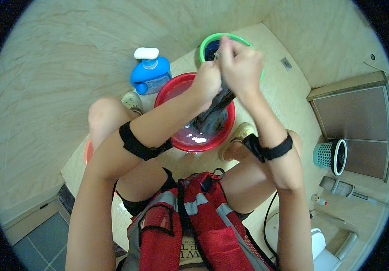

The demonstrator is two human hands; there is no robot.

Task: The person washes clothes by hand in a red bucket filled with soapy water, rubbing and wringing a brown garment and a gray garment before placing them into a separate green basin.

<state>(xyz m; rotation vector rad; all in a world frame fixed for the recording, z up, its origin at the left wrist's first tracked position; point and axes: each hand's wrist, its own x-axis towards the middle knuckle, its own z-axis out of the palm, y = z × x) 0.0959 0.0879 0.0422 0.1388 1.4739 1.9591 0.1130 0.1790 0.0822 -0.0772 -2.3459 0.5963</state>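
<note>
My left hand [209,82] and my right hand [242,67] are close together above a red basin [199,148]. Both are closed around a dark, wet-looking cloth [210,119]. From my fists the cloth hangs as a twisted length, and its lower end bunches in the cloudy water of the basin. The fingers of my right hand are slightly blurred. Beyond my hands, partly covered by them, stands a green basin [201,53] with dark blue cloth inside. What kind of garment I hold cannot be made out.
A blue jug [154,74] with a white top [146,53] stands against the left wall. My clogs [132,100] flank the red basin. A floor drain [286,63] lies at the far right. A teal basket [323,155] and part of a toilet [318,241] are on the right.
</note>
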